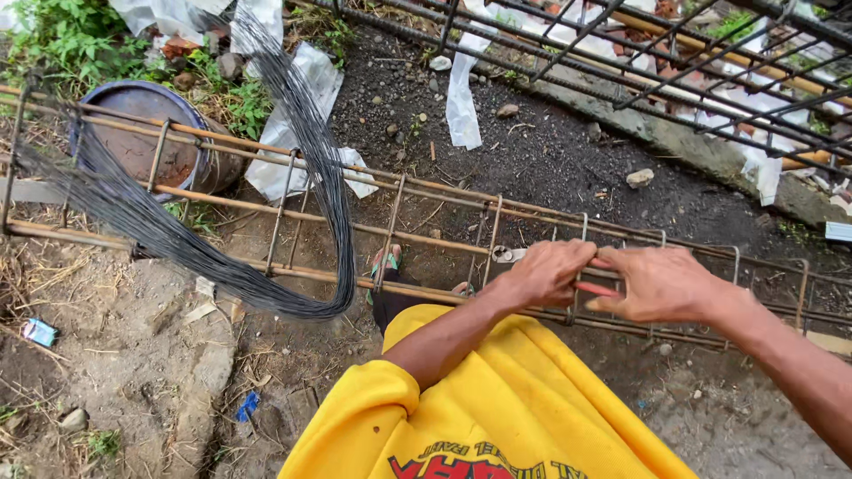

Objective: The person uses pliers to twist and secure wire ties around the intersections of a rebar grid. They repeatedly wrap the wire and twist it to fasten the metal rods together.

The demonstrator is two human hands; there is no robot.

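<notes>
Head view shows two hands, left curled around a bar and right pinching one red tool, on one rebar cage running left to right over dirt.

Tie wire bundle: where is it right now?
In the head view, the bundle of dark tie wire hangs looped over the rusty rebar cage at its left part, in front of the blue drum, well left of both hands.
</notes>
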